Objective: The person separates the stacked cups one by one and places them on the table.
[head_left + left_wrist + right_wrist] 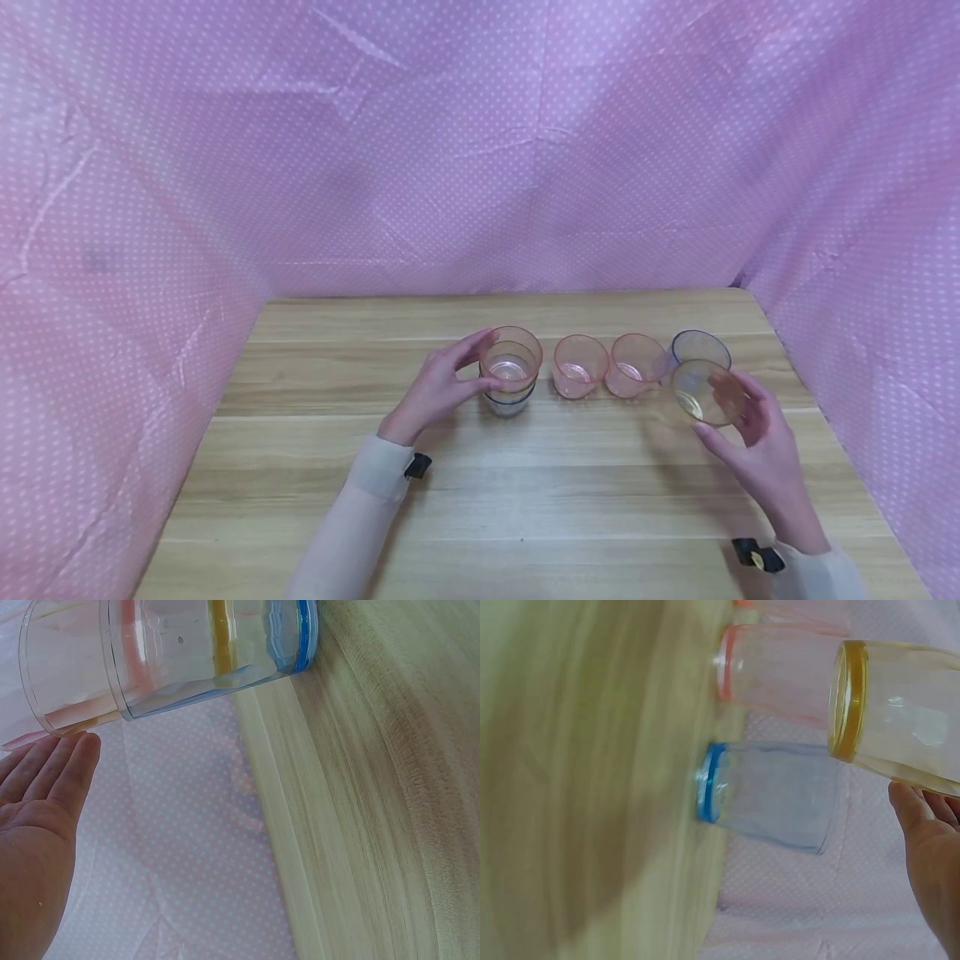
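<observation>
My left hand [435, 383] holds the top pink-tinted clear cup [512, 358] of a nested stack, thumb on the near side and fingers on the far side. Below it in the left wrist view, the stack [176, 652] shows pink and yellow bands, with a blue base at the tabletop. My right hand [767, 446] grips a yellow-tinted cup [907, 712] by its side, raised off the table and tilted. Beyond that cup, a blue-tinted cup [776, 795] stands upright, partly covered by it in the head view.
Two pink cups [577, 367] stand side by side between the stack and the blue cup. All are on a wood-grain table [525, 500]. Pink dotted cloth [450, 167] hangs behind the table and along both sides.
</observation>
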The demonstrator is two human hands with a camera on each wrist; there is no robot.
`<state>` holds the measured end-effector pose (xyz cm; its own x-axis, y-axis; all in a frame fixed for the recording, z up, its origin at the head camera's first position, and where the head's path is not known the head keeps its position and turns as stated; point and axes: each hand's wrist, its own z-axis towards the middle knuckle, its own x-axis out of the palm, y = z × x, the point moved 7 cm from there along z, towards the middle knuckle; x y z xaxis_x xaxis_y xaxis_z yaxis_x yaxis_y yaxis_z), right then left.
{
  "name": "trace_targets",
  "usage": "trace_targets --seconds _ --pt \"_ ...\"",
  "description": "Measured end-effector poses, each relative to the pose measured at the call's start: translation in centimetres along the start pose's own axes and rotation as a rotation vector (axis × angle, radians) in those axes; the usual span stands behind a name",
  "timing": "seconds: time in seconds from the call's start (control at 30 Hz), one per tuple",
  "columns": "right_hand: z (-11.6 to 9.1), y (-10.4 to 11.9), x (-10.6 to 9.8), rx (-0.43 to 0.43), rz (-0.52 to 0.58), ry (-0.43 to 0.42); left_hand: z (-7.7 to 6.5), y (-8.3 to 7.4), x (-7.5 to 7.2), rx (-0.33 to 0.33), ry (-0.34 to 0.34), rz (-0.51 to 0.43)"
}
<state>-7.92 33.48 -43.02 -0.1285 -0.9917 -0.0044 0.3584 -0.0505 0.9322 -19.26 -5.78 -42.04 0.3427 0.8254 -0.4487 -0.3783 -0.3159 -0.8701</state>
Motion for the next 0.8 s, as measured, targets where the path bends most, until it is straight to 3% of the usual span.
trace_targets --seconds 0.8 --pt "-1.3 -3.3 -3.8 0.145 -0.123 -0.027 0.1 0.0 0.0 0.004 -0.011 -0.003"
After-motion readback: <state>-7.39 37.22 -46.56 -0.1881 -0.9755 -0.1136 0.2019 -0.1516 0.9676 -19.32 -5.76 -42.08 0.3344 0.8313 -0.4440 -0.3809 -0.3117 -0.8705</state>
